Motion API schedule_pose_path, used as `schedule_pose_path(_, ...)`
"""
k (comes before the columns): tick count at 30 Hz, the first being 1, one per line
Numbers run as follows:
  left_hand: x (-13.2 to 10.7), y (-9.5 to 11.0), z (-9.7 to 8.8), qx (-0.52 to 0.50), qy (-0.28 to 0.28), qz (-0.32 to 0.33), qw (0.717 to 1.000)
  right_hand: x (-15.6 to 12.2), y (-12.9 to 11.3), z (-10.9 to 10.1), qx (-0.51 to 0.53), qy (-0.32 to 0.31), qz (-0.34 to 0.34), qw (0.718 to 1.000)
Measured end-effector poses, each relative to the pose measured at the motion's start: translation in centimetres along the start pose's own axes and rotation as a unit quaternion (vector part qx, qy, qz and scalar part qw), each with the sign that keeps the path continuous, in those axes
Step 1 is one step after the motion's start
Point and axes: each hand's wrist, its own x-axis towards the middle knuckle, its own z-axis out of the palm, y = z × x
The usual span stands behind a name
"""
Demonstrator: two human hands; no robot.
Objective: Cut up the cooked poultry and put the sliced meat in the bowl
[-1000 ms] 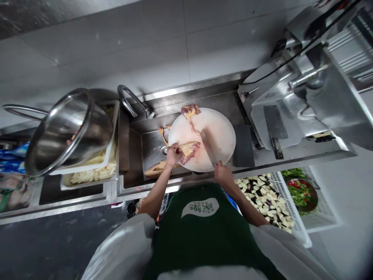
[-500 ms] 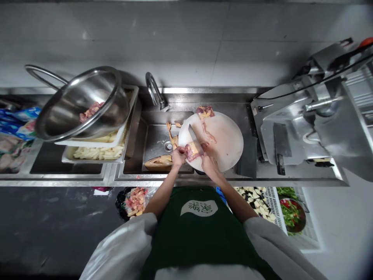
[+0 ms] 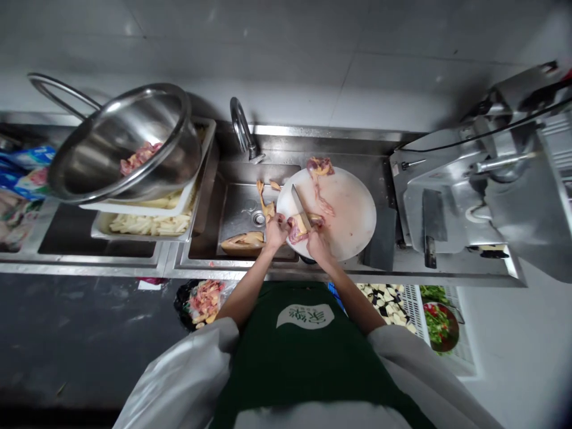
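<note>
Brought the cleaver [image 3: 300,205] across the raw poultry piece [image 3: 297,232], after holding it clear to the right a second ago; seemingly in mid-cut now, judging by meat in sight on both sides of the blade (cannot tell whether parted right through). Closed the right hand [image 3: 318,243] round the handle. Curled the left hand [image 3: 276,232] narrow at the left end of the meat; cannot tell whether pinching it or only resting beside it. Between the hands, that piece, on the near left part of the round chopping board [image 3: 353,208]. Beyond the hands, at the far edge, a trimmed poultry portion [image 3: 320,166]. Left of the hands, in the sink [image 3: 236,205], part of a poultry carcass [image 3: 243,241]; farther left, a steel bowl [image 3: 84,155] with meat chunks [image 3: 142,157].
</note>
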Motion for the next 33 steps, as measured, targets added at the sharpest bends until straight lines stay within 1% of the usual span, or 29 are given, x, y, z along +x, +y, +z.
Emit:
schedule_pose_path(2,0.6,0.9,0.4,0.056,-0.021,0.067,0.996,0.4,0.8,-0.3,0.023,0.011,0.006,1.0)
schedule_pose_path(3,0.9,1.4,0.8,0.077,-0.042,0.086,0.992,0.4,1.3,-0.5,0.033,0.014,0.01,0.999)
schedule_pose_path(4,1.2,1.8,1.2,0.094,-0.062,0.091,0.989,0.1,1.8,-0.7,0.038,0.011,0.007,0.999)
schedule_pose_path(5,1.4,2.0,1.6,0.105,-0.073,0.086,0.988,-0.4,2.4,-0.7,0.039,0.006,0.006,0.999)
schedule_pose_path(8,2.2,2.0,2.1,0.115,-0.073,0.034,0.99,-3.1,4.5,-0.2,0.02,-0.021,0.017,0.999)
schedule_pose_path(11,2.8,1.1,1.1,0.111,-0.082,-0.005,0.99,-6.2,6.4,0.6,-0.001,-0.047,0.035,0.998)
schedule_pose_path(13,2.8,0.4,-0.1,0.085,-0.108,-0.035,0.99,-7.3,7.5,0.7,-0.004,-0.055,0.034,0.998)
schedule_pose_path(14,2.7,0.3,-0.7,0.055,-0.125,-0.054,0.989,-7.4,7.9,0.6,-0.004,-0.052,0.031,0.998)
schedule_pose_path(16,2.3,0.4,-1.5,-0.041,-0.159,-0.103,0.981,-6.9,8.8,0.2,-0.004,-0.029,0.039,0.999)
schedule_pose_path(18,1.9,1.2,-1.6,-0.149,-0.175,-0.132,0.964,-5.9,9.7,-0.4,-0.004,0.006,0.061,0.998)
schedule_pose_path(20,1.6,2.3,-1.0,-0.236,-0.169,-0.13,0.948,-5.0,10.7,-1.1,-0.006,0.032,0.084,0.996)
schedule_pose_path(21,1.5,2.8,-0.4,-0.267,-0.157,-0.122,0.943,-4.7,11.1,-1.3,-0.007,0.036,0.09,0.995)
schedule_pose_path(23,1.4,3.5,0.9,-0.286,-0.117,-0.118,0.944,-4.5,11.7,-1.6,-0.012,0.034,0.1,0.994)
schedule_pose_path(24,1.3,3.5,1.4,-0.268,-0.094,-0.121,0.951,-4.5,11.8,-1.7,-0.014,0.031,0.105,0.994)
schedule_pose_path(27,0.8,2.3,2.4,-0.159,-0.039,-0.121,0.979,-4.9,11.4,-1.7,-0.019,0.024,0.111,0.993)
schedule_pose_path(29,0.4,1.0,2.4,-0.115,-0.026,-0.119,0.986,-5.0,10.4,-1.8,-0.022,0.017,0.11,0.994)
schedule_pose_path(31,0.0,-0.2,2.3,-0.113,-0.018,-0.124,0.986,-4.7,8.8,-2.3,-0.021,0.011,0.099,0.995)
schedule_pose_path(33,-0.1,-0.9,2.3,-0.129,-0.008,-0.131,0.983,-4.0,6.9,-3.3,-0.023,0.017,0.075,0.997)
